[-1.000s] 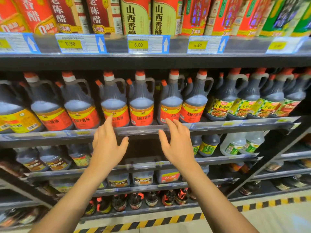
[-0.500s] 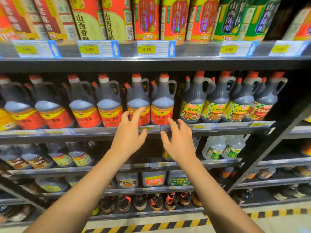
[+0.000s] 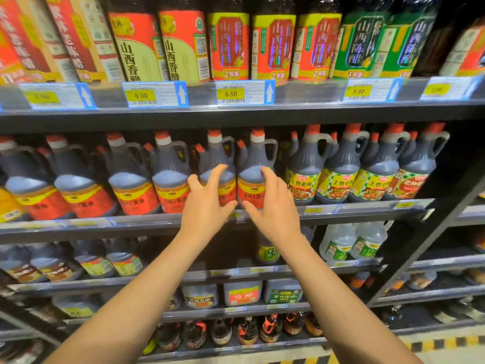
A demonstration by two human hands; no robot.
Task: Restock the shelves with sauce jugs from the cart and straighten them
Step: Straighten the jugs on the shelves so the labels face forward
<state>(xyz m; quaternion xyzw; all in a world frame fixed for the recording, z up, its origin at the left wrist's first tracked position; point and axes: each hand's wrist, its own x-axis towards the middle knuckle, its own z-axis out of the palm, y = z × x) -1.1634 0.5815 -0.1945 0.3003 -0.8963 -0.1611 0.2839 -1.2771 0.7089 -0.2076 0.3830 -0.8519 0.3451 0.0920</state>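
Jugs with red labels stand in a row on the dark shelf, right before both hands. Left hand and right hand are spread open, fingertips on two neighbouring jugs, gripping neither. Price tags line the shelf edge above; striped floor tape lies below right.

Two hands reach the middle shelf: the left hand and right hand, thumbs nearly touching, fingers spread. At and left of the grip stand six red-labelled sauce jugs in the front row; right of it stand four yellow-green-labelled jugs. Above the grip hang five price tags; below and right stand two clear jugs.
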